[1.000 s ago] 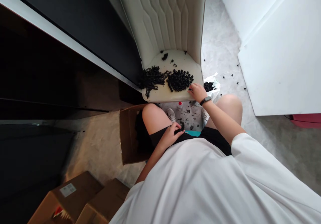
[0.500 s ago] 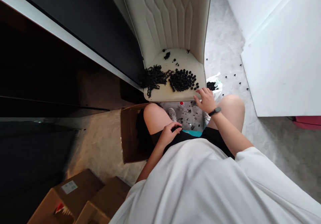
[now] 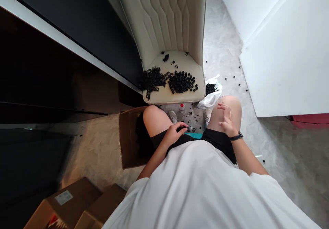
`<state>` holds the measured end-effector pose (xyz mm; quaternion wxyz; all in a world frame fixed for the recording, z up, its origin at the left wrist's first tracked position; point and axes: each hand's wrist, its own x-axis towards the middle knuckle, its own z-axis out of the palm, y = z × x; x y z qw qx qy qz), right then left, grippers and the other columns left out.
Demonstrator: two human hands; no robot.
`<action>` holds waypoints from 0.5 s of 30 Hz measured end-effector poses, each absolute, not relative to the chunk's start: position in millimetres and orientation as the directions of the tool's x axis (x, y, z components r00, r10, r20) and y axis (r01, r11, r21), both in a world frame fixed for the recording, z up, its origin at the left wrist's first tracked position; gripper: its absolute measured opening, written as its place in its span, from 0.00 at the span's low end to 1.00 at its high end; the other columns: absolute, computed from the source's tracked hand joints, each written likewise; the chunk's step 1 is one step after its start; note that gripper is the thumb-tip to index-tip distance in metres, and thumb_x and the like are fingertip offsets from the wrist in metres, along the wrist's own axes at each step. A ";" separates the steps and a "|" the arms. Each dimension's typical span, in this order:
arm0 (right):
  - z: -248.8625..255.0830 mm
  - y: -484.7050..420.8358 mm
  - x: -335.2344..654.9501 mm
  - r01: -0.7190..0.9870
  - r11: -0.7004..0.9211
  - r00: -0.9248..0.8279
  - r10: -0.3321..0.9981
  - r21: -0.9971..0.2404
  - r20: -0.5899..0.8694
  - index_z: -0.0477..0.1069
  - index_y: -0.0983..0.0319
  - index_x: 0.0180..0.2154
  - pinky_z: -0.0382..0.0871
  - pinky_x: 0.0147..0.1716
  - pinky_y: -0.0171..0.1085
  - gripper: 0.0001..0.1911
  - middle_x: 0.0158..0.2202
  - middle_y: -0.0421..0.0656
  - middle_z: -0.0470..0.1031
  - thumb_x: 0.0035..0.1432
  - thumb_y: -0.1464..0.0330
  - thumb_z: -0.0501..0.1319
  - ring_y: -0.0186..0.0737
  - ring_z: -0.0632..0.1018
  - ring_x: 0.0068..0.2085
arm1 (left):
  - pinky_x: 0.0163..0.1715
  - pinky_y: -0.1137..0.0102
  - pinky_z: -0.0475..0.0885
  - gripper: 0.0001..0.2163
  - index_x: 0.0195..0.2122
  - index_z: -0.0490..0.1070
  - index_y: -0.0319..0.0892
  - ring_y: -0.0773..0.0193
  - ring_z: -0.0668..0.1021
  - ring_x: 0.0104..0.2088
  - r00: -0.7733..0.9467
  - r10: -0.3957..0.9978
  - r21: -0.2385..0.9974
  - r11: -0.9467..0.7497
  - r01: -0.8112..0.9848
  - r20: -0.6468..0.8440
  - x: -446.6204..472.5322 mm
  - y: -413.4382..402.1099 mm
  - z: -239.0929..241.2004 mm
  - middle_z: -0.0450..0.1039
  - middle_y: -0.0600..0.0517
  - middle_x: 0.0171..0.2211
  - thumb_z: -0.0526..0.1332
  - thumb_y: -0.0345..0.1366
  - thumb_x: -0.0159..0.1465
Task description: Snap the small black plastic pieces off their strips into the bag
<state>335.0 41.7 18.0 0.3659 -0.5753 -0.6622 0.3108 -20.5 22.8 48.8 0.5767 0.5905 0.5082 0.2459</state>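
Note:
My left hand point(image 3: 174, 133) rests over my lap with its fingers curled and its thumb close to the fingertips. Something dark shows between them, too small to make out against the black shorts. Over my right knee, my right hand point(image 3: 227, 121) is raised, fingers apart and nothing visible in it. On the seat of the cream chair point(image 3: 156, 98) in front of me lies a pile of small black rings point(image 3: 181, 82). To its left is a tangled heap of black perforated scraps point(image 3: 154, 78). A white plastic bag point(image 3: 212, 99) with more black pieces stands beside the chair, near my right knee.
An open cardboard box point(image 3: 127, 140) with dark contents is by my left knee. More cardboard boxes point(image 3: 74, 194) stand at lower left. A red-capped bottle point(image 3: 182, 107) and black bits lie on the floor below the seat. A white panel point(image 3: 288, 68) stands at right.
My right hand has moved from the seat's front right corner back over my right knee, its fingers spreading. The white bag now shows more fully. My left hand has kept its pose.

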 end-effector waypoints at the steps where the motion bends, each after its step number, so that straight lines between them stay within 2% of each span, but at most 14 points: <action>1: 18.3 43.9 334.3 0.474 0.135 -0.078 0.991 -0.870 0.111 0.65 0.56 0.62 0.41 0.78 0.72 0.36 0.73 0.55 0.64 0.56 0.50 0.62 0.74 0.57 0.79 | 0.50 0.66 0.77 0.13 0.52 0.82 0.43 0.63 0.83 0.38 0.359 0.887 0.935 0.183 0.305 -0.291 -19.9 22.4 48.6 0.85 0.47 0.48 0.66 0.44 0.73; 3: 19.4 47.1 332.2 0.350 0.102 -0.103 0.992 -0.931 0.070 0.66 0.56 0.62 0.43 0.80 0.69 0.40 0.75 0.55 0.62 0.58 0.39 0.59 0.73 0.55 0.80 | 0.47 0.67 0.77 0.14 0.52 0.81 0.42 0.65 0.82 0.36 0.346 0.892 0.938 0.196 0.285 -0.291 -19.3 21.1 48.6 0.84 0.47 0.48 0.66 0.45 0.73; 5: 21.4 47.4 329.6 0.248 0.067 -0.136 0.990 -0.966 0.034 0.68 0.55 0.64 0.43 0.82 0.65 0.44 0.76 0.54 0.62 0.61 0.32 0.53 0.69 0.53 0.82 | 0.44 0.68 0.77 0.14 0.53 0.79 0.42 0.66 0.81 0.35 0.330 0.895 0.939 0.217 0.265 -0.300 -19.5 19.3 49.3 0.83 0.48 0.47 0.66 0.45 0.73; 8: 24.8 43.8 325.0 0.151 0.056 -0.203 0.979 -0.987 0.024 0.68 0.53 0.67 0.37 0.84 0.59 0.50 0.78 0.49 0.62 0.66 0.27 0.39 0.63 0.51 0.83 | 0.43 0.68 0.77 0.14 0.52 0.77 0.42 0.66 0.80 0.34 0.309 0.904 0.944 0.227 0.240 -0.296 -21.0 16.7 50.9 0.82 0.48 0.45 0.66 0.46 0.73; 10: 26.7 41.3 321.4 0.104 0.039 -0.227 0.974 -0.994 0.014 0.68 0.52 0.69 0.38 0.84 0.57 0.52 0.77 0.48 0.63 0.66 0.26 0.36 0.62 0.53 0.83 | 0.42 0.68 0.76 0.15 0.53 0.76 0.43 0.66 0.79 0.34 0.285 0.919 0.951 0.213 0.224 -0.273 -22.3 15.3 50.9 0.80 0.50 0.42 0.64 0.48 0.75; 12: 28.6 39.7 316.6 0.087 -0.033 -0.214 0.976 -0.996 -0.051 0.70 0.52 0.66 0.46 0.83 0.57 0.48 0.73 0.49 0.69 0.67 0.28 0.41 0.62 0.61 0.80 | 0.41 0.68 0.75 0.18 0.56 0.74 0.43 0.66 0.77 0.33 0.263 0.934 0.961 0.191 0.200 -0.240 -23.5 14.2 49.7 0.76 0.52 0.38 0.61 0.51 0.77; 15: 32.6 38.0 304.7 0.166 -0.175 -0.175 0.963 -0.970 -0.204 0.74 0.55 0.56 0.67 0.73 0.57 0.35 0.60 0.52 0.79 0.69 0.34 0.55 0.60 0.76 0.67 | 0.41 0.67 0.74 0.21 0.59 0.70 0.44 0.66 0.75 0.33 0.244 0.953 0.980 0.155 0.127 -0.182 -24.3 13.1 47.8 0.69 0.54 0.37 0.60 0.55 0.77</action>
